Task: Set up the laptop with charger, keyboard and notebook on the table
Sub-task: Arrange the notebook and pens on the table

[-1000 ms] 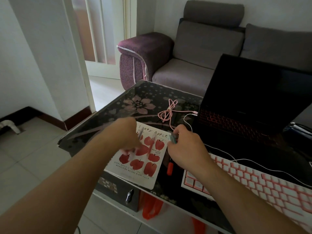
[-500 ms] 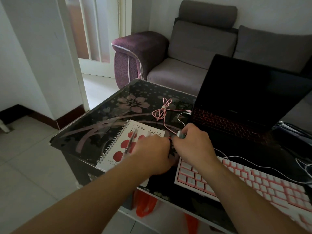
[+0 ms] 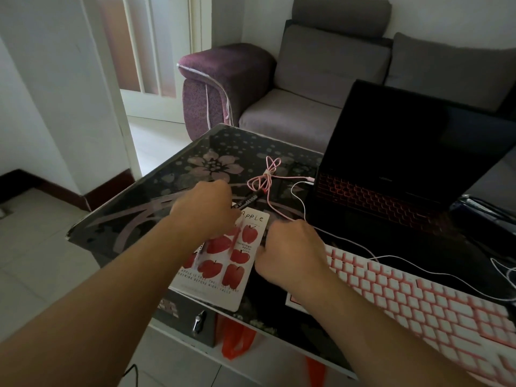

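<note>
The open black laptop point(image 3: 405, 152) stands at the back right of the dark floral glass table point(image 3: 156, 202), its keys glowing red. In front of it lies a pink-and-white keyboard point(image 3: 418, 297). A notebook point(image 3: 223, 272) with red apples on its cover lies at the near edge, with a pen resting on it. My left hand point(image 3: 206, 210) grips a black marker point(image 3: 249, 202) above the notebook's top. My right hand point(image 3: 290, 252) is curled in a fist at the notebook's right edge; I see nothing in it.
A bundled pink cable point(image 3: 265, 180) and a white cable point(image 3: 298, 196) run to the laptop's left side. Dark gear point(image 3: 485, 210) sits at the far right. A grey and purple sofa point(image 3: 321, 79) stands behind the table. An orange bag point(image 3: 237, 342) and a grey box point(image 3: 190, 319) sit underneath.
My left hand has lifted off the notebook's middle to its top, now with the black marker in it. The right hand has drawn back toward the near right of the notebook.
</note>
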Motion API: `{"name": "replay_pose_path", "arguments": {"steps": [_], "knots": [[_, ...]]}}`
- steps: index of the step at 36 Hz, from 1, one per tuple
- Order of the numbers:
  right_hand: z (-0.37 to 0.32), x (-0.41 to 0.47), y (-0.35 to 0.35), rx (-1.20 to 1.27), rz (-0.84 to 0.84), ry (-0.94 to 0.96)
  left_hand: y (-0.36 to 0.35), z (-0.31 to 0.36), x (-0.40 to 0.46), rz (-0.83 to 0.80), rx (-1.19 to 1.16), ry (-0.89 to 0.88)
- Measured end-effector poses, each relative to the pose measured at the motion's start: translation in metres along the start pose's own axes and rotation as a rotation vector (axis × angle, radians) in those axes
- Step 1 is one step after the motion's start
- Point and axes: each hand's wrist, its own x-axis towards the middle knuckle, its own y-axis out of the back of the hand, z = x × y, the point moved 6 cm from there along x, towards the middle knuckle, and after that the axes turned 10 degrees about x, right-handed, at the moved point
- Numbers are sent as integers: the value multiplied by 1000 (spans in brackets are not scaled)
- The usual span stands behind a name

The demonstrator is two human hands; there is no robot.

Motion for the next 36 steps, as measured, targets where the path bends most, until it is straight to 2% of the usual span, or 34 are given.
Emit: {"name": "replay_pose_path", "arguments": {"steps": [2, 4, 8, 11, 14, 19, 22, 26, 36], "knots": [[-5, 0, -5, -43, -52, 43, -2, -1, 1, 22, -2, -5], [-2, 3, -2, -37, -102, -7, -3, -5, 5, 51, 10, -3], [10, 21, 15, 65, -25, -89, 1, -11, 15, 92, 44, -10], [6, 38, 21, 151, 50, 41, 4, -8, 27, 94, 79, -43], [2, 60, 15, 128, 26, 151, 11, -3, 39, 132, 111, -70], [15, 101, -6, 170, -120, 36, 9, 9, 63, 144, 96, -134], [21, 116, -17, 167, -104, 14, -4, 3, 79, 175, 58, -122], [24, 126, -27, 165, -55, 7, -20, -1, 94, 139, 40, -130], [23, 127, -31, 196, -20, -9, -26, -7, 97, 165, 4, -105]]}}
